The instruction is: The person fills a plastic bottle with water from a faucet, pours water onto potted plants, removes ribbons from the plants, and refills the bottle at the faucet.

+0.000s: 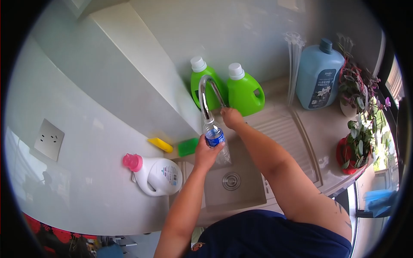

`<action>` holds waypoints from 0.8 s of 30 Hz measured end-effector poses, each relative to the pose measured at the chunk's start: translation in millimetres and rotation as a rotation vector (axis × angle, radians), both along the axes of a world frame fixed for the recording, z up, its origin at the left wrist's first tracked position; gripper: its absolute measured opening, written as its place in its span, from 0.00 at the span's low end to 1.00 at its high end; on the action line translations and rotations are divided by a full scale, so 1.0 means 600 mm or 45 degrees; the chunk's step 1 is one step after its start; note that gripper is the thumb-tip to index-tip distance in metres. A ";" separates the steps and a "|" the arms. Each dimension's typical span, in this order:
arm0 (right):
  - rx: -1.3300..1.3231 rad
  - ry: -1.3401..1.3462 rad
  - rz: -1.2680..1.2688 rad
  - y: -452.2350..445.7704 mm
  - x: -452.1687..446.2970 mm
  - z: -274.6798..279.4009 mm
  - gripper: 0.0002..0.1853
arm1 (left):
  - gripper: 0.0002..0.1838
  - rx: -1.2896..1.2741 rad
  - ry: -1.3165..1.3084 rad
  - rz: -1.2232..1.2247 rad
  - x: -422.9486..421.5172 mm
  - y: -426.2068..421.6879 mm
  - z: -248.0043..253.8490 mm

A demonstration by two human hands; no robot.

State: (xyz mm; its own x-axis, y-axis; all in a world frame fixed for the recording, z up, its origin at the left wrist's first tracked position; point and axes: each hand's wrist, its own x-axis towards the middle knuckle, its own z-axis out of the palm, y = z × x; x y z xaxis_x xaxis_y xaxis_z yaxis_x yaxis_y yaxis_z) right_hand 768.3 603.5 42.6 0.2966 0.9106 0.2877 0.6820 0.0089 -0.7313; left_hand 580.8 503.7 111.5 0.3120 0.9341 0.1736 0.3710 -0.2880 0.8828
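My left hand (207,151) is wrapped round a clear plastic water bottle (214,136) with a blue label. The bottle's mouth sits right under the spout of the chrome faucet (204,98), and its lower part hangs over the sink (247,189). Whether water is running cannot be made out. My right hand (232,118) is closed at the base of the faucet, behind the spout. What its fingers grip there is mostly hidden, though it appears to be the faucet's lower part or handle.
Two green jugs (246,93) with white caps stand behind the faucet. A white detergent bottle (161,175) with a pink cap lies left of the sink, near a yellow sponge (161,145) and a green sponge (188,147). At right are a blue jug (316,77) and potted plants (356,146).
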 end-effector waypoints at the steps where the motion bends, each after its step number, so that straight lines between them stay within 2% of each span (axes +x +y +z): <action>1: -0.035 0.004 0.004 0.001 0.001 -0.001 0.15 | 0.26 -0.003 -0.005 0.007 0.002 0.000 0.002; 4: -0.120 -0.018 0.021 0.002 0.011 -0.012 0.16 | 0.26 -0.054 -0.032 -0.023 0.013 -0.008 0.030; 6: -0.106 -0.185 0.179 0.023 0.032 -0.041 0.17 | 0.28 -0.063 0.058 0.063 0.021 -0.011 0.031; 7: 0.035 -0.042 0.155 0.032 0.032 -0.062 0.15 | 0.29 -0.068 -0.014 0.053 0.021 -0.008 0.020; 8: 0.025 -0.273 0.232 0.027 0.033 -0.036 0.16 | 0.30 0.008 0.052 0.099 0.021 -0.004 0.009; 9: 0.079 -0.261 0.233 0.047 0.045 -0.061 0.16 | 0.31 -0.006 -0.098 0.090 0.023 -0.007 0.012; 10: 0.147 -0.258 0.224 0.063 0.050 -0.076 0.18 | 0.31 -0.009 -0.105 0.074 0.020 -0.011 0.024; 11: 0.253 0.147 0.472 0.109 0.071 -0.118 0.21 | 0.30 0.001 -0.098 0.102 0.022 -0.003 0.009; 12: -0.142 0.179 0.365 0.125 0.079 -0.114 0.22 | 0.31 0.067 -0.129 0.107 0.023 -0.007 0.014; 13: -0.269 0.151 0.321 0.120 0.074 -0.106 0.22 | 0.32 0.118 -0.107 0.115 0.020 -0.005 0.011; 24: -0.361 0.020 0.256 0.108 0.050 -0.050 0.20 | 0.33 0.054 -0.125 0.168 0.028 -0.017 0.025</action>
State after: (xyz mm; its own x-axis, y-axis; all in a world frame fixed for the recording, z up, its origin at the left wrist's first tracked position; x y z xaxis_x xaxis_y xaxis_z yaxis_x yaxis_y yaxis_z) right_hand 798.3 668.6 12.8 0.1056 0.9943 0.0115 0.6759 -0.0633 -0.7343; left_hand 597.6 493.6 126.3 0.1663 0.9571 0.2371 0.3204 -0.2799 0.9050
